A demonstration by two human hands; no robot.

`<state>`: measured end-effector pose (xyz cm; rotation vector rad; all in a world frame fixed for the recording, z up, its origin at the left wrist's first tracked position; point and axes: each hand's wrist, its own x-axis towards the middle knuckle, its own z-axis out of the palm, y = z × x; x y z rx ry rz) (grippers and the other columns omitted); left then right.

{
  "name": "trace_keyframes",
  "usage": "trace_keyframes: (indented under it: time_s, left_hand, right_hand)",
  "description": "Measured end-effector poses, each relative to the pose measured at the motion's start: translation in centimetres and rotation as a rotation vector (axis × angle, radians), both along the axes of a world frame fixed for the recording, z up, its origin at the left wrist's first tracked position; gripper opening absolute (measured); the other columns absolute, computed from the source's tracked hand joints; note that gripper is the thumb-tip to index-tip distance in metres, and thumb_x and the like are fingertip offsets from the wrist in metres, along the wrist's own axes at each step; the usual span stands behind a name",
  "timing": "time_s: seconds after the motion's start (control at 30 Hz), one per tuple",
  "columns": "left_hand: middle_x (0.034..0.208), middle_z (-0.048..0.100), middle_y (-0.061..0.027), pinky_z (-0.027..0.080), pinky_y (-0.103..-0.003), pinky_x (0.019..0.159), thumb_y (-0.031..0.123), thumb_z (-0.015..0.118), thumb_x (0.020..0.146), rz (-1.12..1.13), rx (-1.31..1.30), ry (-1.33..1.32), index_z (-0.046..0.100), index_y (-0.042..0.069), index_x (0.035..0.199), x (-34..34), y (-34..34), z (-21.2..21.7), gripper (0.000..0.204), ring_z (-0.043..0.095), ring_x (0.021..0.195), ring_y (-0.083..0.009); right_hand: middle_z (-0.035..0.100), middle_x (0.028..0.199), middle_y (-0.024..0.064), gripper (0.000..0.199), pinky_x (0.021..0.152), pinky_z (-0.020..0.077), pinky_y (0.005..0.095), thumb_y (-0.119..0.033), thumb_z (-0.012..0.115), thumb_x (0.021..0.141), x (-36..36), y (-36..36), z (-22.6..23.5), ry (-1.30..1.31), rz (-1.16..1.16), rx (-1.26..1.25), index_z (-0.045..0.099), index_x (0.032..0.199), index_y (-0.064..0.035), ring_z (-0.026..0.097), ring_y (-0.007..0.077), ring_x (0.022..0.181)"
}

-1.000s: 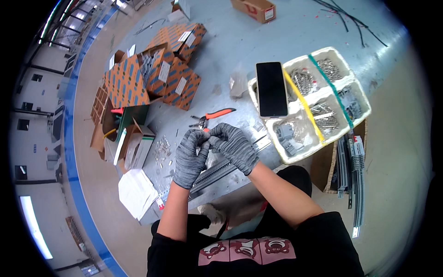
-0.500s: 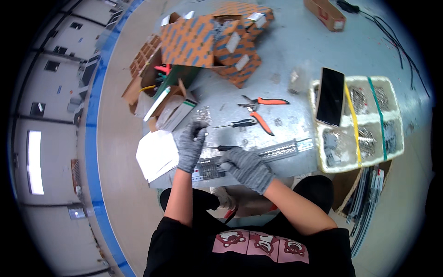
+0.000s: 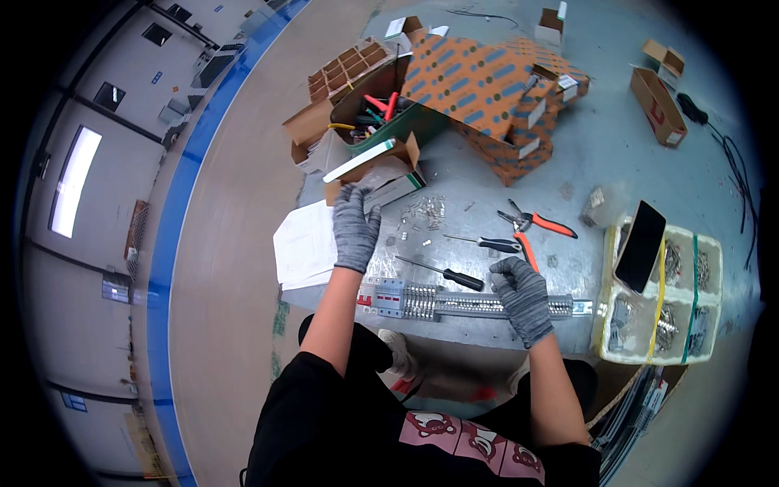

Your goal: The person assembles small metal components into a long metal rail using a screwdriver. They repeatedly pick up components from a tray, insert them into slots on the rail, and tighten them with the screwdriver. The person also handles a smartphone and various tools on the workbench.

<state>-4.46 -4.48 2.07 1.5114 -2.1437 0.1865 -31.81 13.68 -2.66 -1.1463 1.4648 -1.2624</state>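
From where I stand, the grey rail (image 3: 471, 305) lies along the near edge of the counter (image 3: 479, 183), running left to right in front of the person, a block of grey modules (image 3: 389, 299) and a row of slim metal-topped pieces (image 3: 420, 302) set toward its left end. The right hand (image 3: 523, 300), in a grey knit glove, is over the right-hand part of that rail and hides a stretch of it; its fingers are curled in, and I cannot tell whether they pinch anything or whether the glove touches the rail. The left hand (image 3: 355, 227), gloved the same way, is farther off, beyond the rail's left end, fingers loosely spread with the thumb apart, at the near edge of an open carton (image 3: 393, 192) and partly in front of the white papers (image 3: 304, 247). Between the hands, just beyond the rail, lies a black-handled screwdriver (image 3: 463, 280), with a smaller screwdriver (image 3: 498, 244) behind it and orange-handled pliers (image 3: 553, 226) near the right hand's fingertips. A scatter of small metal bits (image 3: 430, 213) sits to the right of the left hand. Off to the right, a dark phone (image 3: 641, 247) leans across a white divided tray (image 3: 610, 355).
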Motion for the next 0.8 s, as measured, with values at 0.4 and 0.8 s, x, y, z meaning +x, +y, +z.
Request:
trace_keyframes:
  time_s: [0.4, 0.8]
  left_hand:
    - [0.101, 0.067, -0.0144, 0.052, -0.044, 0.08, 0.02, 0.061, 0.082, 0.223, 0.014, -0.12, 0.063, 0.011, 0.106, 3.0, -7.6, 6.2, 0.026, 0.065, 0.09, -0.0343]
    - [0.101, 0.067, -0.0219, 0.051, -0.039, 0.082, 0.008, 0.06, 0.083, 0.115, 0.103, 0.572, 0.059, -0.001, 0.115, 10.7, -3.6, 3.1, 0.033, 0.066, 0.094, -0.0362]
  right_hand:
    - [0.062, 0.076, 0.0044, 0.008, 0.061, 0.0477, 0.0251, -0.004, 0.065, 0.085, 1.9, -1.9, 0.2, 0.086, -0.032, 0.019, 0.064, 0.092, -0.0015, 0.057, 0.0095, 0.065]
    - [0.059, 0.07, 0.0018, 0.015, 0.054, 0.0432, 0.0211, -0.016, 0.061, 0.091, 6.5, -2.9, 2.3, -0.087, -0.001, 0.169, 0.062, 0.094, -0.0008, 0.054, 0.0076, 0.058]
